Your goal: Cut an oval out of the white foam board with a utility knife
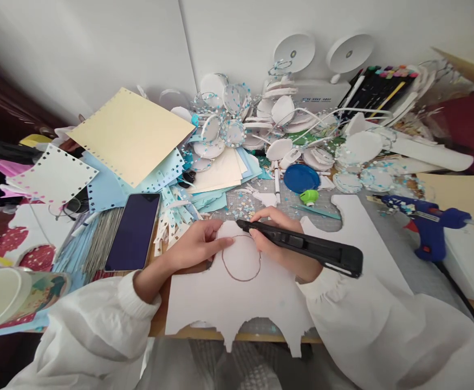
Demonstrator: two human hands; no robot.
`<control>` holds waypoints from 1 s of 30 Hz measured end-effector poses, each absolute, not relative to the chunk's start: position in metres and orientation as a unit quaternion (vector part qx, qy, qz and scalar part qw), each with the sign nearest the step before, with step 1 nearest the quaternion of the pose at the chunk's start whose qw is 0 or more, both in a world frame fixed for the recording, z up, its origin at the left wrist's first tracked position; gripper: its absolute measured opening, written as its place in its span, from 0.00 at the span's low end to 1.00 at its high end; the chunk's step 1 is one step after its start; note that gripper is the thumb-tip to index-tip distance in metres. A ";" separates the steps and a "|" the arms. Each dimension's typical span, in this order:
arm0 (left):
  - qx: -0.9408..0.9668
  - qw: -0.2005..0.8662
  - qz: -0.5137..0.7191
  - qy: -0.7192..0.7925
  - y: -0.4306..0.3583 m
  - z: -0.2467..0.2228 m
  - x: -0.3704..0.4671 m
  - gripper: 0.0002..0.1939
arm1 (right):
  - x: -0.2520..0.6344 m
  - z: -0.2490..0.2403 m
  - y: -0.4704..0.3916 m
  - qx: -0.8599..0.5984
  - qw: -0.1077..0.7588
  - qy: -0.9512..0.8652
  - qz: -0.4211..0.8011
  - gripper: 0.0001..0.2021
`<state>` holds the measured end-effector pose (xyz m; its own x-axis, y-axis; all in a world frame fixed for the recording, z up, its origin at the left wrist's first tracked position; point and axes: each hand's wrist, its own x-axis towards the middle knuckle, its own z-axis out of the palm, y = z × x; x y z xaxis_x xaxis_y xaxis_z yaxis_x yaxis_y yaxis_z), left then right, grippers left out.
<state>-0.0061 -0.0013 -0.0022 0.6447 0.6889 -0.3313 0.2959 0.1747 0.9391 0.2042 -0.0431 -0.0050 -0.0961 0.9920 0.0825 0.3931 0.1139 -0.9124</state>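
Note:
A white foam board (204, 298) with scalloped cut-outs lies in front of me, overhanging the front edge of the table. On it a circle (241, 279) is drawn in a brownish line. My right hand (279, 233) grips a black utility knife (313, 245), its front end at the board's far edge just above the circle. Whether a blade touches the board is too small to tell. With the thumb on top near the circle, my left hand (196, 244) holds the board's far left edge; its other fingers are curled and partly hidden.
A phone (133, 232) and patterned papers (133, 141) lie left, near a plastic tub (5, 298). A blue glue gun (432, 222) with a cord lies right. White discs (283, 108), a blue lid (302, 179) and paper scraps crowd the back of the grey cutting mat (387, 227).

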 end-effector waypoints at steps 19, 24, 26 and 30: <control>0.628 0.659 0.165 0.380 0.000 -0.004 -0.007 0.17 | 0.208 -0.004 -0.048 -0.497 0.419 -0.654 0.387 0.03; 0.621 0.667 0.169 0.375 0.000 -0.004 -0.007 0.17 | 0.206 -0.001 -0.047 -0.498 0.421 -0.657 0.377 0.04; 0.621 0.667 0.168 0.376 0.000 -0.004 -0.007 0.17 | 0.207 0.000 -0.048 -0.493 0.427 -0.659 0.375 0.03; 0.620 0.666 0.173 0.377 -0.001 -0.004 -0.006 0.16 | 0.208 -0.003 -0.048 -0.495 0.419 -0.664 0.373 0.04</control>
